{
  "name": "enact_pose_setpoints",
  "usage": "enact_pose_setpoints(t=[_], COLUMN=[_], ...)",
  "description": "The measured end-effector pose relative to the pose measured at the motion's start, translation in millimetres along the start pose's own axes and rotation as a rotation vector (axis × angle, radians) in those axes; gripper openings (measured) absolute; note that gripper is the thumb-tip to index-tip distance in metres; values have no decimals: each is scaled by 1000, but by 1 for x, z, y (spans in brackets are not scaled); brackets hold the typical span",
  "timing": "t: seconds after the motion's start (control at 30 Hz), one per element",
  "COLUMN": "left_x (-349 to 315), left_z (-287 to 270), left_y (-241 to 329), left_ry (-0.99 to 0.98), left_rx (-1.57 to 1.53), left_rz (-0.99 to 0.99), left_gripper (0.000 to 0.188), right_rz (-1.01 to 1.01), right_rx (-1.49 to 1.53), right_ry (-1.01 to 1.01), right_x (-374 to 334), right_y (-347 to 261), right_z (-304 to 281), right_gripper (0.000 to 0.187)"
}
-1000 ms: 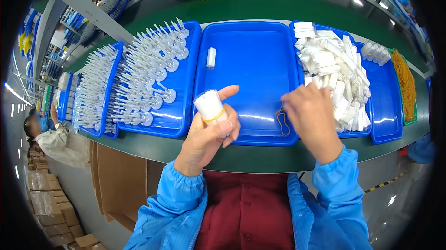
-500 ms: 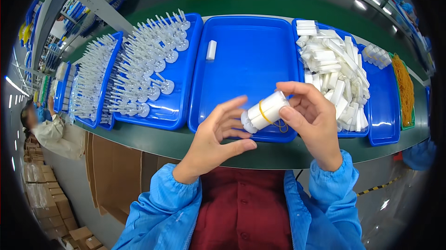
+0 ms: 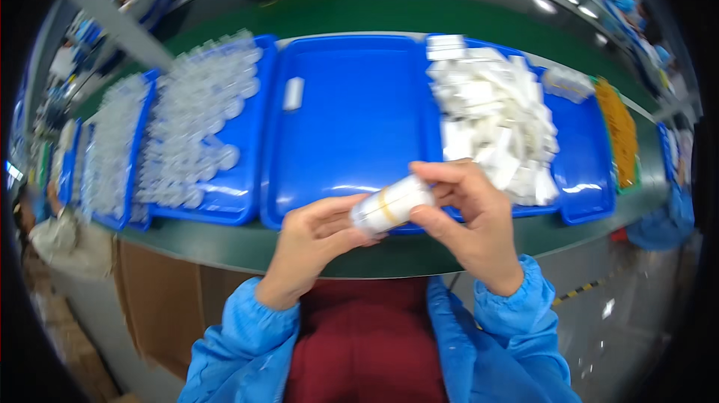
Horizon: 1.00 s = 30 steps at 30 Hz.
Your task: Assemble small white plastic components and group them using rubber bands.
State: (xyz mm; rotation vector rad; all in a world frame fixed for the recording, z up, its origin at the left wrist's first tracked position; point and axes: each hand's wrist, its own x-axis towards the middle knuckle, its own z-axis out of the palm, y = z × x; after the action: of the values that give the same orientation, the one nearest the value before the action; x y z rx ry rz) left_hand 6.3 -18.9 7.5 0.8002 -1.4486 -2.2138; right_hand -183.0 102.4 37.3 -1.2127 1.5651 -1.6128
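Note:
Above the near edge of the middle blue tray, both hands hold a bundle of white pieces (image 3: 410,196), tilted with its right end higher. Around its middle runs a yellow rubber band (image 3: 387,207). My left hand (image 3: 305,244) closes on the clear-looking left end, thumb below and fingers behind. At the white right end, my right hand (image 3: 473,225) pinches between thumb and index finger, the other fingers curled behind. Motion blurs the bundle, so single pieces in it cannot be told apart.
The middle blue tray (image 3: 341,133) bears one white block (image 3: 293,94). Left of it, trays hold rows of clear plastic pieces (image 3: 198,114). On the right lie a heap of white wrapped pieces (image 3: 490,114), a narrower blue tray (image 3: 588,171) and yellow-orange rubber bands (image 3: 618,133).
My left hand has gone from spread fingers beside the bundle to gripping its left end. The bundle has moved left and down; the rubber band's hanging loop no longer shows. The view has shifted.

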Motion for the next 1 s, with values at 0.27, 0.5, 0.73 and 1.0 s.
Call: enact_pose_setpoints(t=[0.27, 0.5, 0.73, 1.0], left_x=[2, 0, 1, -2], left_z=[-7, -16, -2, 4], left_y=[5, 2, 8, 10], left_ry=[138, 303, 315, 347], left_rx=[192, 244, 283, 334], left_rz=[150, 125, 124, 102], left_gripper=[41, 31, 29, 28], right_rz=[-348, 59, -29, -255], right_rx=[-726, -1170, -1241, -1452], right_ry=[845, 730, 466, 455], right_x=[8, 19, 70, 69], right_y=[-30, 62, 100, 150], right_z=[-214, -405, -427, -421], right_gripper=[33, 34, 35, 52])
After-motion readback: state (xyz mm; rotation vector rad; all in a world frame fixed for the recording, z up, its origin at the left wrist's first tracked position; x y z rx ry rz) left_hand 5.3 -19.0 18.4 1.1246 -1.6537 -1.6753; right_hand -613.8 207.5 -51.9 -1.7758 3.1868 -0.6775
